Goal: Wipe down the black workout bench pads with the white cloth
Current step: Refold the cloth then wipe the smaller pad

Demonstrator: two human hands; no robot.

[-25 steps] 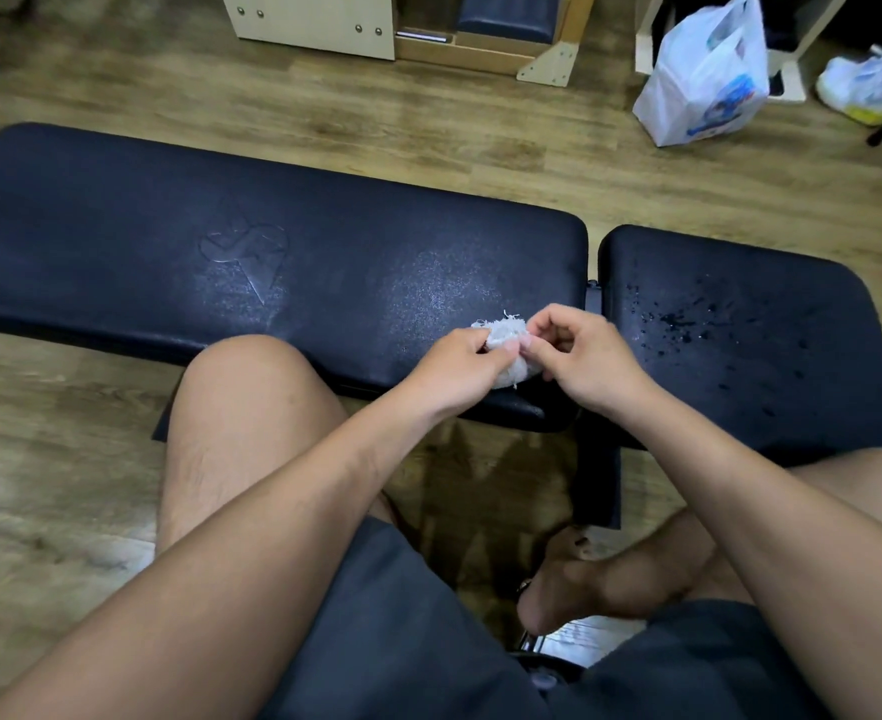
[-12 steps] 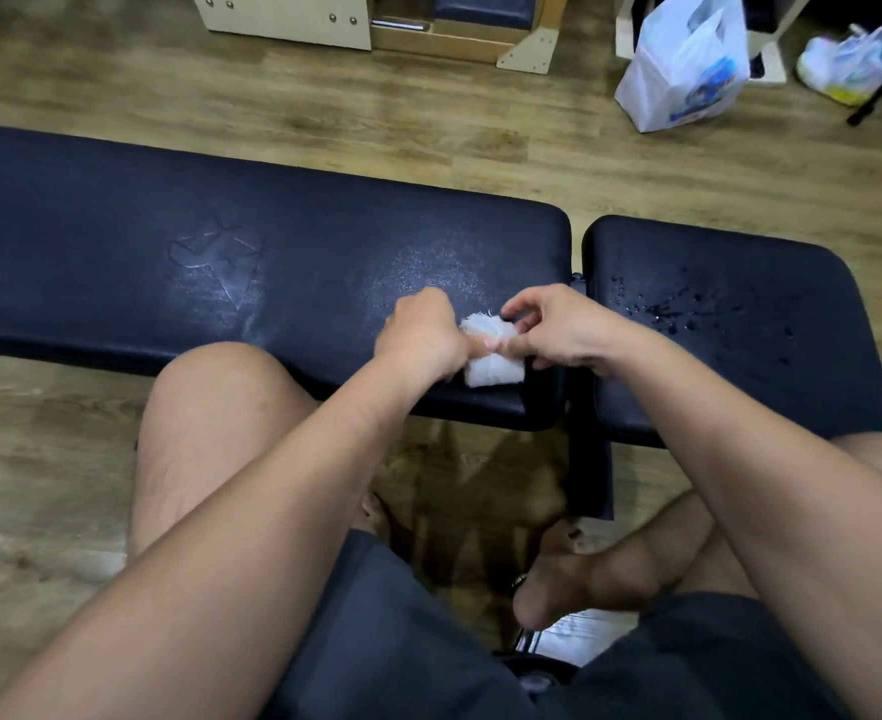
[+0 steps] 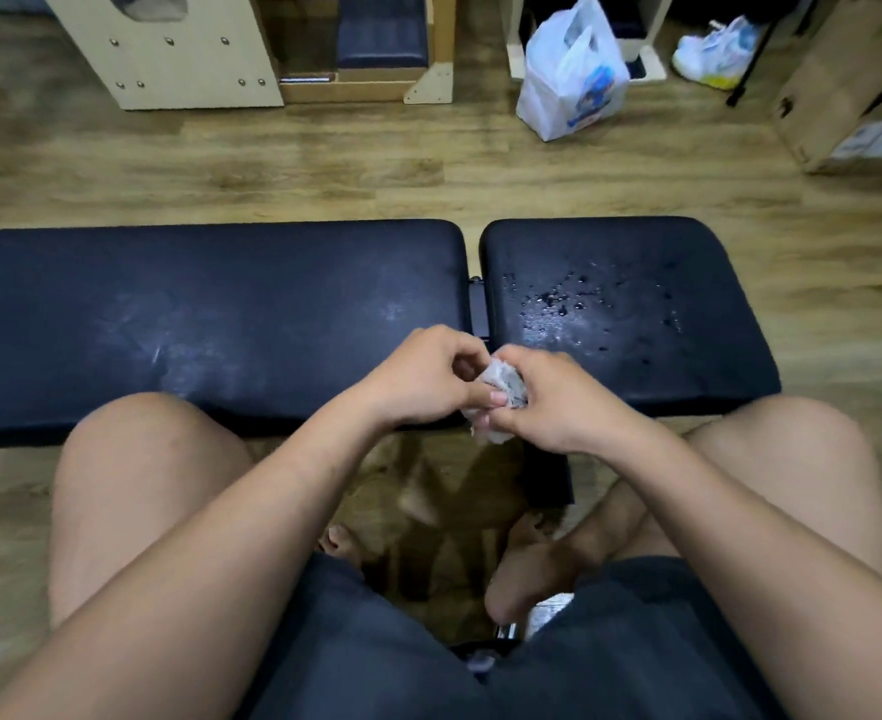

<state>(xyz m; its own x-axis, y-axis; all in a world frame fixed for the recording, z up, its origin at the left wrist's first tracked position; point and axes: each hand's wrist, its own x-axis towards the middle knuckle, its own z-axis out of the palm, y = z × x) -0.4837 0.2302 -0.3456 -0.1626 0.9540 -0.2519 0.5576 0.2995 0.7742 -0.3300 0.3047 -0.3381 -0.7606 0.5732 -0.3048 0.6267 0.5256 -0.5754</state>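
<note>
Left hand [image 3: 421, 379] and right hand [image 3: 558, 402] pinch crumpled white cloth [image 3: 504, 380], mostly hidden between them; clear droplets [image 3: 553, 298] on right black padded desk section [image 3: 698, 356]; wooden plank floor [image 3: 376, 174].

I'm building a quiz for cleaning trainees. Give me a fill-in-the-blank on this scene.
1. The left hand and right hand both hold the white ____.
2. Of the long pad and the short pad, droplets wet the ____ one.
3. A white plastic ____ stands on the floor beyond them.

Missing: cloth; short; bag.
</note>
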